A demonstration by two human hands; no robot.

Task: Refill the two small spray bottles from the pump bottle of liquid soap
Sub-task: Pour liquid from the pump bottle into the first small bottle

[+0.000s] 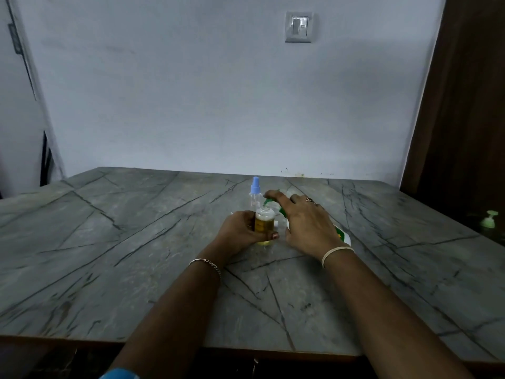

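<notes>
1. Small spray bottle (264,221): cap off, upright near the middle of the table (136,242), part full of yellow liquid. It sits inside the left hand's grip, just left of the right hand.
2. Pump bottle (345,237): white with a green label, tilted so its top leans left toward the small bottle. Most of it is hidden under the right hand. Its base shows by the right wrist.
3. Green pump head (269,197): the spout is directly over the open mouth of the small spray bottle. Cannot tell if they touch.
4. Second spray bottle (255,193): clear, blue cap on, upright just behind the held bottle and beyond both hands. Neither hand touches it.
5. Left hand (241,228): fingers curled round the small spray bottle from the left, thumb across its near side low down.
6. Right hand (306,222): laid over the pump bottle and gripping it, thumb down the near side, fingers reaching forward along the top with the forefinger on the pump head.
7. Small white piece (276,222) between the two hands, beside the held bottle; too small to identify.
8. Pale green pump top (489,219) at the far right table edge, well apart from the hands.
9. Wall switch (300,26) on the wall behind.
</notes>
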